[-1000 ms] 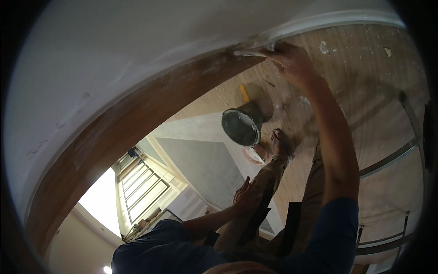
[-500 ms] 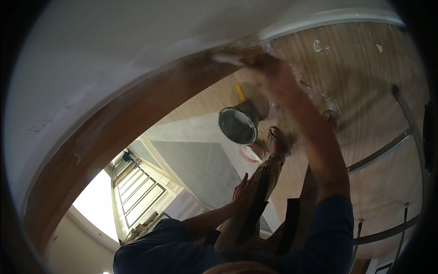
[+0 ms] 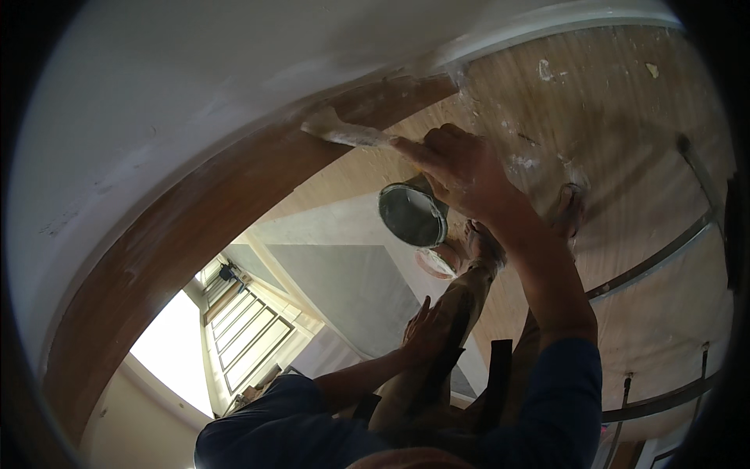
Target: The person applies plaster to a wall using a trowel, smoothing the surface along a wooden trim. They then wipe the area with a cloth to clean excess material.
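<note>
My right hand (image 3: pixel 461 168) is closed round the handle of a white-smeared paintbrush (image 3: pixel 336 129). Its pale, flared end lies against the brown wooden board (image 3: pixel 195 191), just below the white wall surface (image 3: pixel 156 102). Down on my left leg rests my left hand (image 3: pixel 424 327), fingers stretched out and nothing held in it. Below the right hand stands a dark bucket (image 3: pixel 412 215) with whitish matter on its inner wall. A smaller pinkish tub (image 3: pixel 437 262) with white stuff in it sits beside my foot, partly hidden by the bucket.
White smears and crumbs mark the wood-look floor (image 3: pixel 625 102) around my bare feet. To the right stands a curved metal frame (image 3: pixel 656 254). A grey panel (image 3: pixel 336 281) lies at the left, with a barred window (image 3: pixel 250 336) beyond.
My right hand has moved down and toward the right-hand side of the bucket, the brush shifting left along the brown board. The left hand stays on my leg.
</note>
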Tool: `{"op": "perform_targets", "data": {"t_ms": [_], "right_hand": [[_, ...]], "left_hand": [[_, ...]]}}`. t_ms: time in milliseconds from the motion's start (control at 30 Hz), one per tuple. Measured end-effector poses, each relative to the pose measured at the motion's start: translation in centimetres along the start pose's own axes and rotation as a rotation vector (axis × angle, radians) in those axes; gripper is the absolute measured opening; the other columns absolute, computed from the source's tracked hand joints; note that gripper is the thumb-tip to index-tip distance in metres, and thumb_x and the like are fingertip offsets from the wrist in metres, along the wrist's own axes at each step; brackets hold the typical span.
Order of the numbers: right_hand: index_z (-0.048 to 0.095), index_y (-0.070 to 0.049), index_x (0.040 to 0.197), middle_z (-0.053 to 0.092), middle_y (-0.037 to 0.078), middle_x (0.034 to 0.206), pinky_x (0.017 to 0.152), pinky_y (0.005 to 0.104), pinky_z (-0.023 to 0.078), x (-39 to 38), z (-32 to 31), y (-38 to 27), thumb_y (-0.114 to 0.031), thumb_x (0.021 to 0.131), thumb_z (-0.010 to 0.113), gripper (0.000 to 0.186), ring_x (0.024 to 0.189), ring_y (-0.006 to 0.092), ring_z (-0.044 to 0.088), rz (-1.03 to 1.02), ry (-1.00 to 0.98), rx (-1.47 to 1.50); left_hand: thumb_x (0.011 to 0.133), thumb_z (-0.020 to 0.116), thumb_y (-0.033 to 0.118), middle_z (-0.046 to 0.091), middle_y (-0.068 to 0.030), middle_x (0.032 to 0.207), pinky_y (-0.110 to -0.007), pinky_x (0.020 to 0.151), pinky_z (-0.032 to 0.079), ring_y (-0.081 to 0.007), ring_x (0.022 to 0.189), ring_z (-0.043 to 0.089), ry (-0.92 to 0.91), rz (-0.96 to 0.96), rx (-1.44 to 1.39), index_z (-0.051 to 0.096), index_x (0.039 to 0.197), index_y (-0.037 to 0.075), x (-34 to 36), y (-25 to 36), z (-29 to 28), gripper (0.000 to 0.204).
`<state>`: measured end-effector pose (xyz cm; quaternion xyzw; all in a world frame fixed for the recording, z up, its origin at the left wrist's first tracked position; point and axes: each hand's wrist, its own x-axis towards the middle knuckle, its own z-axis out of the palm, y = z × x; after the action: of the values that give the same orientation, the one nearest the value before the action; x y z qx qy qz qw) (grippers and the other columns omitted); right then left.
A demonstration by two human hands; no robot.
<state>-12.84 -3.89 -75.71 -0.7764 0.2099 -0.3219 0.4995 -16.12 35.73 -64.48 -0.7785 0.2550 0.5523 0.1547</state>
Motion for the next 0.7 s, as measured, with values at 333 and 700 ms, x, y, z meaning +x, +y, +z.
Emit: {"op": "perform_targets", "data": {"t_ms": [333,700], "right_hand": [[0.069,-0.018,0.129,0.060,0.008,0.076,0.064,0.0415,0.056,-1.8,1.4,-1.8,-0.004,0.075,0.075,0.056,0.071,0.0301,0.065,0.098,0.011,-0.047],[0.069,-0.017,0.129,0.065,0.012,0.085,0.071,0.0448,0.055,-6.5,5.7,12.1,-0.005,0.080,0.071,0.050,0.081,0.0324,0.067,0.381,-0.127,-0.282]], "left_hand": [[0.099,0.057,0.028,0.025,-0.0301,0.163,-0.053,0.107,0.044,-0.0483,0.135,0.049,-0.008,0.018,-0.033,0.030,0.160,0.014,-0.7,-0.9,0.3,0.068],[0.100,0.051,0.028,0.027,-0.0300,0.162,-0.055,0.107,0.042,-0.0470,0.141,0.042,-0.006,0.053,0.055,0.029,0.161,0.011,0.9,-0.6,0.5,0.067]]}}
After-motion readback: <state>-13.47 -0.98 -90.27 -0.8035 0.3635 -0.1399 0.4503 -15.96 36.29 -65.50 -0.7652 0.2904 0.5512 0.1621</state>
